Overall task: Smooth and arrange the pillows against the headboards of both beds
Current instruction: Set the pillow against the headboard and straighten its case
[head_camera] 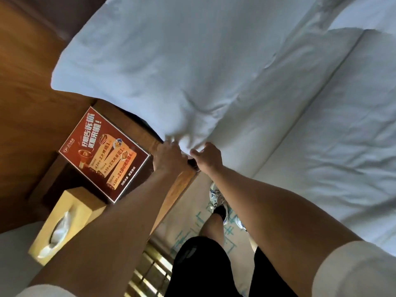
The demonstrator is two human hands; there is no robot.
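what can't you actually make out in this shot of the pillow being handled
- Head view: the pillow's gripped corner is bunched inside the left hand and right hand, so its edge is hidden.
- Headboard: not clearly identifiable; the pillow covers that area.
- Second pillow: cut off by the top edge.
- Small print on the red sign: too small and tilted to read.
- Tissue box: its near end is covered by the left forearm.

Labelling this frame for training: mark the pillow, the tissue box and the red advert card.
pillow (pixel 171 67): head view, middle of its white face.
tissue box (pixel 72 213): head view, yellow top beside the slot.
red advert card (pixel 102 153): head view, centre of its printed face.
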